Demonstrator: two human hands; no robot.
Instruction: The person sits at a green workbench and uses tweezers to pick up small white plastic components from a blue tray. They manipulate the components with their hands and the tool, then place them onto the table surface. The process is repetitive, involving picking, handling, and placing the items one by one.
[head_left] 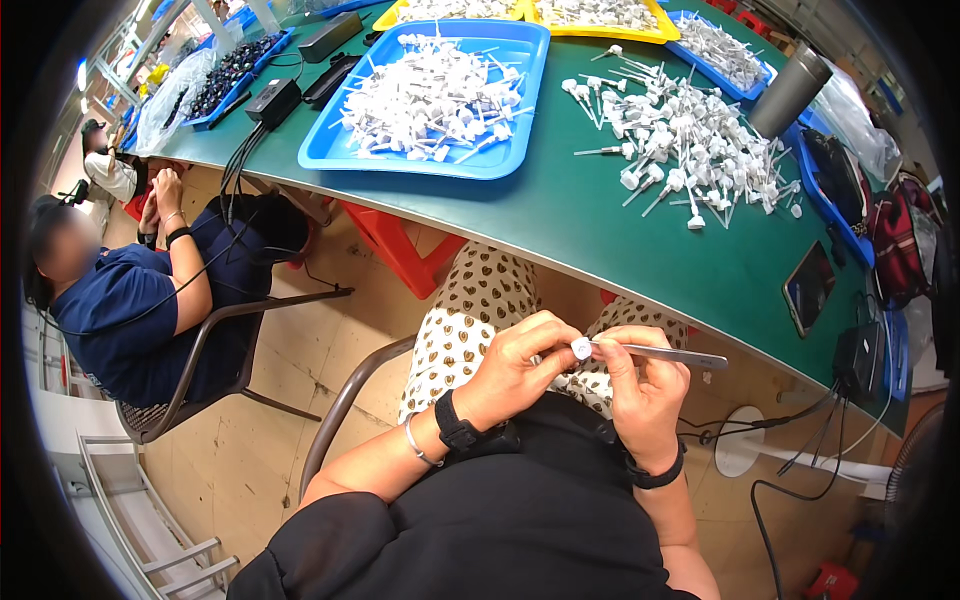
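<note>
Above my lap, my left hand point(508, 368) pinches a small white plastic piece point(581, 348) between thumb and fingers. My right hand point(643, 392) is closed around metal tweezers point(695, 357), whose broad end sticks out to the right. The tweezers' tips meet the white piece or lie right beside it; my fingers partly hide them. On the green table ahead lies a loose pile of white stemmed pieces point(690, 130). A blue tray point(312, 150) to its left carries a heap of similar pieces.
Yellow trays point(672, 28) of white pieces stand at the far edge. A grey cylinder point(790, 92), a phone point(809, 287) and a black power adapter point(858, 362) with cables are on the right. A co-worker point(150, 290) sits at left. My chair's armrest point(345, 400) curves beside me.
</note>
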